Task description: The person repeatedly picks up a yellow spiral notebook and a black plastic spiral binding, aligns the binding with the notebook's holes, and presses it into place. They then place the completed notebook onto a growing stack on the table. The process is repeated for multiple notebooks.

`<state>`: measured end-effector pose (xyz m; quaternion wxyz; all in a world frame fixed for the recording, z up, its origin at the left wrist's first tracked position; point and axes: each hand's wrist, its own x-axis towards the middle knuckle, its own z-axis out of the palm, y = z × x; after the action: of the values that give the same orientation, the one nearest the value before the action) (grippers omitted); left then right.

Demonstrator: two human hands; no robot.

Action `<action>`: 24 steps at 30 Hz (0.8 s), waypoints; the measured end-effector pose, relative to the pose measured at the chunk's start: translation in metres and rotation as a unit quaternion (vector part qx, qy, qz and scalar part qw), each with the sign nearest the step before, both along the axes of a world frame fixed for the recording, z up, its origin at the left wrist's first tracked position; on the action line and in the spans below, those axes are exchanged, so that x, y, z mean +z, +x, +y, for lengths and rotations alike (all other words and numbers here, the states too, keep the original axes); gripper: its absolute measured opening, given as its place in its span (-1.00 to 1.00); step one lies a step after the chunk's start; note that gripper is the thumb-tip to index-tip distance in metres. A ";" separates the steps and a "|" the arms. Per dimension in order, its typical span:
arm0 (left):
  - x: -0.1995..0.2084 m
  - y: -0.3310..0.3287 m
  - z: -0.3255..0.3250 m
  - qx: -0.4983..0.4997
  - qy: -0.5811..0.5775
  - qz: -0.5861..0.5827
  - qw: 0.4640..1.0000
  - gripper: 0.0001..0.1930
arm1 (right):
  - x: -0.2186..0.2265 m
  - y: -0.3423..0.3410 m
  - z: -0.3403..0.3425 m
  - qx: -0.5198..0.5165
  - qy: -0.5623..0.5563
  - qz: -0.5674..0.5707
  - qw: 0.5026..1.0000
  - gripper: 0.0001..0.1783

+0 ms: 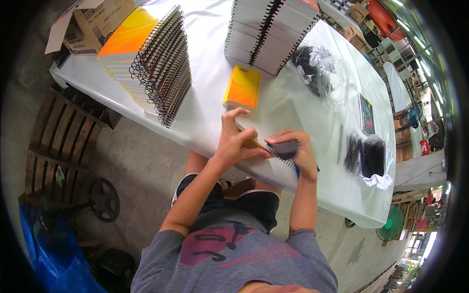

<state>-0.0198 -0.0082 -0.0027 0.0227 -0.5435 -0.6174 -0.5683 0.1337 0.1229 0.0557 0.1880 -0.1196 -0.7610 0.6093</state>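
White table (205,122), stacks of bound notebooks (156,63) at its far edge. At the near edge my left hand (234,139) pinches the yellow notebook (255,143); my right hand (295,149) grips the black coil (288,149) at its spine. I'm mid-binding, I'd say; next calls for steady feeding through the holes.

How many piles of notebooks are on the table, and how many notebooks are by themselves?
Piles of spiral notebooks: 2 (orange-topped pile, white pile)
Single orange notebooks: 2 (one lying flat, one held by the left hand and right hand)
Total: 4
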 end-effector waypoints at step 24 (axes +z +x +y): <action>-0.008 -0.002 0.006 0.044 -0.017 0.063 0.997 -0.43 | -0.010 -0.019 0.004 -0.045 0.060 -0.063 0.995 -0.66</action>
<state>-0.0220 -0.0020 -0.0104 0.0767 -0.5509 -0.6476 -0.5208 0.1148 0.1268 0.0458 0.1740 -0.1806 -0.8002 0.5447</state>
